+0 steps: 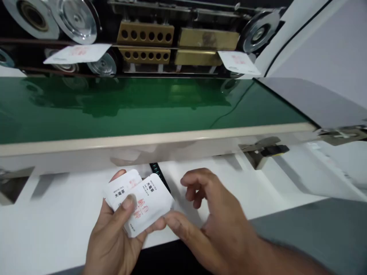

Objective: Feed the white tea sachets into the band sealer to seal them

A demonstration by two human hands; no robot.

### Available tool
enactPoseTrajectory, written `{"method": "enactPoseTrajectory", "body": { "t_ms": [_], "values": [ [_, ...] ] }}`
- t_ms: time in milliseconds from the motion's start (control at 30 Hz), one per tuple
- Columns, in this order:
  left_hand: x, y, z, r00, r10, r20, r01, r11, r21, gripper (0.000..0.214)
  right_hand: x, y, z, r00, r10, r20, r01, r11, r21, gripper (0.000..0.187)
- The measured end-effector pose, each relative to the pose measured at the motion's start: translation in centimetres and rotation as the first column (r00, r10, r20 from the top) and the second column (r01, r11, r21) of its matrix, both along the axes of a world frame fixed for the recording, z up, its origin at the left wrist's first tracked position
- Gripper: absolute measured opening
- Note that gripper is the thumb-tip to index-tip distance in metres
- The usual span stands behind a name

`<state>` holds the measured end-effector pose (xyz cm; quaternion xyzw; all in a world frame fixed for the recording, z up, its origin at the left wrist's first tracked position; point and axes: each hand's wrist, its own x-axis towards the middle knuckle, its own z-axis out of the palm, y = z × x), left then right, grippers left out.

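My left hand (114, 233) grips two white tea sachets, one overlapping the other, with the thumb pressed across their faces. The front tea sachet (156, 196) carries black and red print; the rear tea sachet (124, 182) peeks out to its left. Just to the right is my right hand (212, 221), its fingers curled but apart from the thumb, with nothing between them. The right thumb tip is at the lower right corner of the front sachet; whether it touches is hard to tell.
A green conveyor belt (143, 118) with a pale front edge runs across, beyond my hands. Behind it, a sealing machine with brass blocks (146, 34) and metal wheels (76, 19) carries a left sachet (77, 53) and a right sachet (238, 62). A bracket (259, 154) juts out below the belt.
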<state>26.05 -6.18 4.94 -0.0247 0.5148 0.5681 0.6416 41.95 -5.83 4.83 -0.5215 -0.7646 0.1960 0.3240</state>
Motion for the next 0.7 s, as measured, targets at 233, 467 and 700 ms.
{"method": "enactPoseTrajectory", "body": {
  "t_ms": [233,467,700],
  "values": [
    [-0.5,-0.4,-0.7,0.999,-0.014,0.040,0.013,1.000,0.026,0.045,-2.3,0.9,-2.6,0.933,-0.047,-0.356,-0.047,0.966,-0.252,0.021],
    [0.0,-0.6,-1.2,0.982,-0.180,-0.061,0.185,0.979,0.087,0.044,-2.7,1.7,-2.1,0.830,-0.171,-0.532,0.048,0.971,-0.236,0.015],
    [-0.6,-1.0,-2.6,0.968,-0.245,-0.045,0.246,0.969,0.007,0.064,-4.6,0.0,-3.8,0.879,-0.114,-0.462,0.120,0.993,-0.015,0.064]
  ]
}}
